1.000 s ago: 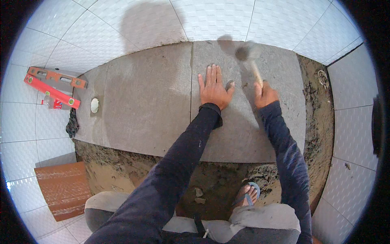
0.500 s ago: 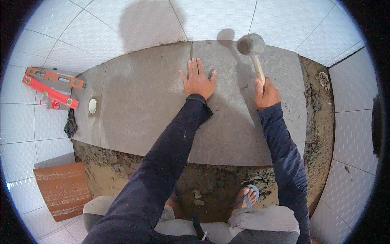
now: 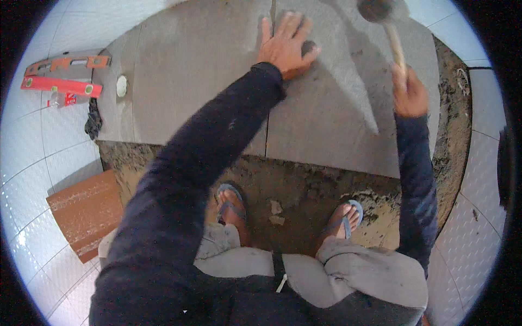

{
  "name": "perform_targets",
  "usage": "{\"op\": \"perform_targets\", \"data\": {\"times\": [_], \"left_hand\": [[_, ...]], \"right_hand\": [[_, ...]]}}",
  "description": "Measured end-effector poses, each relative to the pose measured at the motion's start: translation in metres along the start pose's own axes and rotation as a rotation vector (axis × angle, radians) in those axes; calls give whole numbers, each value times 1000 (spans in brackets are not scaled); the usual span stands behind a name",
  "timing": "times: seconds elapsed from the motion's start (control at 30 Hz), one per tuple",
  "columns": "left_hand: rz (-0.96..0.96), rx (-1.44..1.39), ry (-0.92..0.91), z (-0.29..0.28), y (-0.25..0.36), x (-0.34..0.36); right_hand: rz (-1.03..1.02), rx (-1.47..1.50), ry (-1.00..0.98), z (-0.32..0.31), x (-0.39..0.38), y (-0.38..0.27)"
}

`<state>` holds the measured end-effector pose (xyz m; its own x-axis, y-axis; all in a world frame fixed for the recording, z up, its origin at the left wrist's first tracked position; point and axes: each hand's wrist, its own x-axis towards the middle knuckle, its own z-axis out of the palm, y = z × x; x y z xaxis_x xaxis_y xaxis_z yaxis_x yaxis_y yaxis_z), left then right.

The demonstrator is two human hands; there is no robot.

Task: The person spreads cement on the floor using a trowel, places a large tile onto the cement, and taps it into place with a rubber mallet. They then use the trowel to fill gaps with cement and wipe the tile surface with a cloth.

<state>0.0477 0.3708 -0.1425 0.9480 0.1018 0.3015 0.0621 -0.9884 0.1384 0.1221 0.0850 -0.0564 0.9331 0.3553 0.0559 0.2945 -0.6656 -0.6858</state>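
The right hand [image 3: 409,93] wraps its grip tight around the wooden handle of a rubber mallet [image 3: 380,16], whose head is now raised higher above the grey tile [image 3: 337,108] than half a second ago. The left hand [image 3: 285,43], fingers spread, presses flat across the joint between the two tiles, further forward than before. Far to its left lies an orange level [image 3: 62,76]. The tile is probably mid-tamping into its mortar bed [image 3: 315,190].
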Motion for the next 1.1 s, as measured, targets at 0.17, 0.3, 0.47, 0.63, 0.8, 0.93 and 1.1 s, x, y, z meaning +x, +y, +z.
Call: {"op": "perform_targets", "data": {"times": [0.17,0.3,0.47,0.63,0.8,0.93,1.1], "left_hand": [[162,-51,-17,-5,-3,-47],[144,-53,39,1,-3,-51],[168,-53,60,2,-3,-48],[155,-9,6,2,-3,-49],[145,-12,-6,2,-1,-49],[158,8,-5,0,-1,-49],[159,18,-15,1,-1,-48]], "right_hand": [[-204,-114,18,-24,-93,52],[-251,-317,-71,-17,-122,79],[-267,-305,-97,-16,-138,82],[-88,-207,-20,-15,-148,66],[-138,-390,-190,-6,-155,45],[-112,-220,-211,-2,-161,42],[-212,-287,-169,2,-166,46]]}}
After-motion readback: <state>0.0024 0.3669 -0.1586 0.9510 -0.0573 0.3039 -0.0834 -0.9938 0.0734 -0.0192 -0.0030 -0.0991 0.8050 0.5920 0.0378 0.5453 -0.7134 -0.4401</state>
